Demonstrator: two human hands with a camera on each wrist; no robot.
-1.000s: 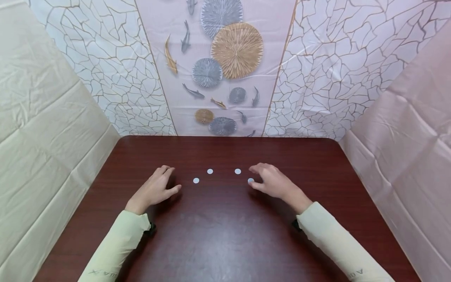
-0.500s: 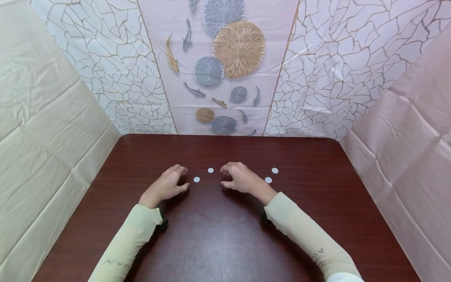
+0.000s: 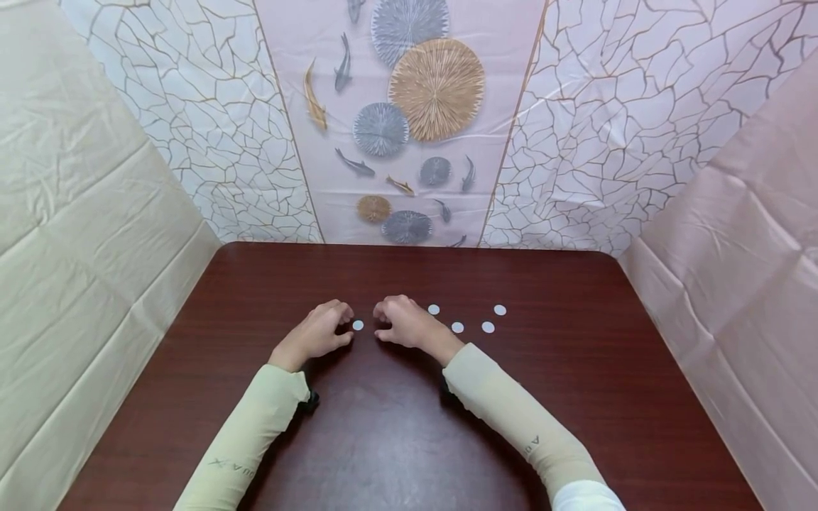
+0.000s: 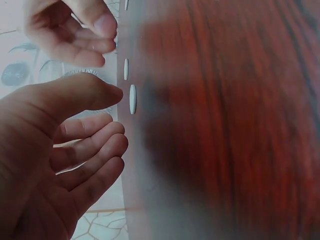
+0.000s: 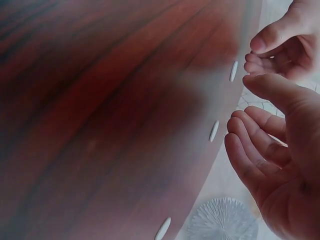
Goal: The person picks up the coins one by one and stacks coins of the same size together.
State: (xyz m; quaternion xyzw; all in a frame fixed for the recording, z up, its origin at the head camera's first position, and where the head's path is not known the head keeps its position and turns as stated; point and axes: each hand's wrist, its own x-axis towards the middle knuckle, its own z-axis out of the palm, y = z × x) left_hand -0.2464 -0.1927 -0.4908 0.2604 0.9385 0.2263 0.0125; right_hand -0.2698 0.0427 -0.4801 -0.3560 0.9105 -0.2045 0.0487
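Note:
Flat white discs lie on the dark red-brown table. My left hand (image 3: 314, 332) is just left of one disc (image 3: 358, 325), its fingers loosely bent and nothing held. In the left wrist view, the thumb (image 4: 95, 95) is close to a disc (image 4: 132, 99) seen edge-on; whether they touch I cannot tell. Facing it from the right, my right hand (image 3: 409, 325) hovers with relaxed fingers and holds nothing. Several discs lie right of that hand, among them one disc (image 3: 457, 327) near its wrist and another (image 3: 500, 310) farther right. The right wrist view shows a disc (image 5: 214, 131) beside its fingertips.
The dark wooden table (image 3: 396, 426) has rounded far corners. A patterned cloth (image 3: 575, 142) with fish and round motifs hangs behind it. Plain pale cloths (image 3: 77, 248) flank both sides. Each wrist wears a dark band under a pale sleeve (image 3: 249, 433).
My right hand has travelled left across the table, uncovering discs to its right and covering one near the middle. My left hand has shifted right, closer to the leftmost disc. The discs appear unmoved.

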